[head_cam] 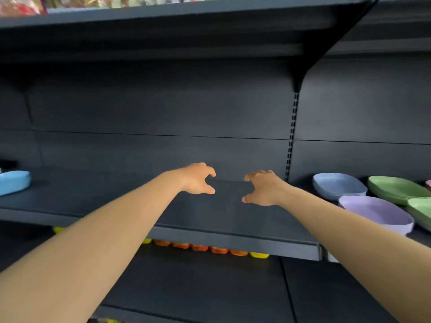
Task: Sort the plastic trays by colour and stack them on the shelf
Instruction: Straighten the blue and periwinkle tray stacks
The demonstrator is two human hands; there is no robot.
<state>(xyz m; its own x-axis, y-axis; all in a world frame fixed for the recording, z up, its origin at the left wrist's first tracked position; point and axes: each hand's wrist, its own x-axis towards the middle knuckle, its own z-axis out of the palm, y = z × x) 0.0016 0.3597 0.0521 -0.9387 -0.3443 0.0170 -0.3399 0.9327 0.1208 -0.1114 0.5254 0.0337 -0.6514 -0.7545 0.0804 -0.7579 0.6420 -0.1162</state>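
Both my arms reach out over the dark grey shelf. My left hand and my right hand hover above the shelf's middle, facing each other, fingers loosely curved and holding nothing. To the right stand a stack of blue trays, a lilac tray in front of it, and stacked green trays, with another green tray at the frame edge. A light blue tray sits at the far left of the shelf.
An upper shelf with packaged goods hangs overhead, carried by a black bracket. Under the middle shelf's front edge, orange and yellow items line a lower shelf. A slotted upright divides the shelf bays.
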